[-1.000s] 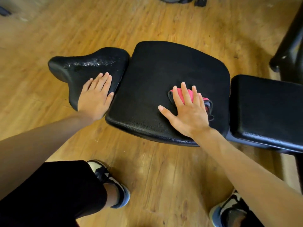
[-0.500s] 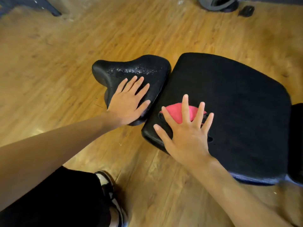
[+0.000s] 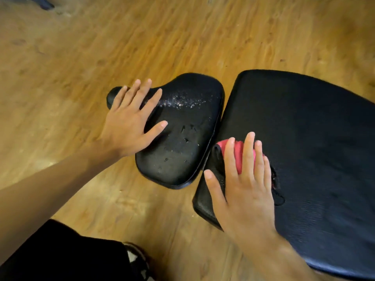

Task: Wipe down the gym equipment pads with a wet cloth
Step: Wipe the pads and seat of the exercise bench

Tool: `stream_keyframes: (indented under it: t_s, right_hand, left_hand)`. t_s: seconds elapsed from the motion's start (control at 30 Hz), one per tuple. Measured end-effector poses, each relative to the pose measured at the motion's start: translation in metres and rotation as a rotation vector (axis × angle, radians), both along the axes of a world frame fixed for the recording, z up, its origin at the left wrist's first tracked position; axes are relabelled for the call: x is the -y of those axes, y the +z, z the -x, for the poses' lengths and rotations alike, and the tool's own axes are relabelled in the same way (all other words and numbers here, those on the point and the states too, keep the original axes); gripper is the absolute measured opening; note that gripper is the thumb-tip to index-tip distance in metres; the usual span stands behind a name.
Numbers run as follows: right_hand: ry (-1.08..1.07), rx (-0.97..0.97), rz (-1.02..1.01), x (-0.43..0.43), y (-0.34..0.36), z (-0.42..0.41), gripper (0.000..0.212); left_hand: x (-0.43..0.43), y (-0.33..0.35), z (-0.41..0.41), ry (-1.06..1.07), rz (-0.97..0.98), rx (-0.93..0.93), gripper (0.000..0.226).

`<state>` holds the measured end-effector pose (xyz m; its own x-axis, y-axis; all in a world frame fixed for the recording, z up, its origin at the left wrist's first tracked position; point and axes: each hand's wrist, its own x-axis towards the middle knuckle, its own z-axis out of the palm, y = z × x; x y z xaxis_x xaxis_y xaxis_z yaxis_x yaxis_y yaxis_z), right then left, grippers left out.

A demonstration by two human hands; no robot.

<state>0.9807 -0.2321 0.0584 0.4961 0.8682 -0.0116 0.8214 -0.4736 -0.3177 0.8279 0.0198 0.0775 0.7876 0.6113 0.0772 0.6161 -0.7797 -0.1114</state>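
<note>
Mid-wipe on the big pad (image 3: 304, 138), pressing the pink cloth (image 3: 240, 159) at its near-left corner under a flat right hand (image 3: 247, 199). Bracing the small pad (image 3: 182, 142) with a flat, empty left hand (image 3: 125, 126). Next up, probably a firm sweep right.

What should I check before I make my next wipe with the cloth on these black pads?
1. Cloth under control: ok. The right hand presses flat on the pink cloth, fingers straight.
2. Cloth on a pad: ok. It lies on the large pad, near the edge facing the small pad.
3. Support: ok. The left hand rests flat on the small pad's narrow end.
4. Small pad wetted: ok. Droplets glisten on its top.
5. Large pad fully wiped: cannot tell. Its surface shows no clear sheen and is blurred.
6. Cloth wet enough: cannot tell.
</note>
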Motion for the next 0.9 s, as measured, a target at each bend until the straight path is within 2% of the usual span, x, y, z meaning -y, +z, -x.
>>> stream_keyframes:
  t_s: [0.23, 0.33, 0.47, 0.57, 0.77, 0.9]
  right_hand:
    - [-0.144, -0.146, -0.115, -0.077, -0.001, 0.068, 0.087]
    - [-0.173, -0.071, -0.132, -0.095, -0.012, 0.101, 0.08]
    - [-0.184, 0.054, -0.086, -0.097, -0.025, 0.128, 0.078]
    - [-0.21, 0.095, -0.068, -0.1, -0.027, 0.117, 0.081]
    - [-0.26, 0.044, 0.035, -0.147, -0.018, 0.054, 0.085]
    - [-0.247, 0.081, 0.054, -0.136, -0.017, 0.081, 0.082]
  left_hand:
    - [-0.097, 0.009, 0.005, -0.266, -0.07, -0.191, 0.09]
    - [-0.114, -0.001, -0.004, -0.363, -0.033, -0.191, 0.096]
    - [-0.124, -0.014, -0.006, -0.455, 0.001, -0.102, 0.098]
    - [-0.125, -0.019, -0.005, -0.481, 0.013, -0.046, 0.101]
    - [-0.123, -0.021, -0.002, -0.432, 0.021, -0.067, 0.114]
    - [-0.122, -0.022, -0.004, -0.404, 0.029, -0.1, 0.12]
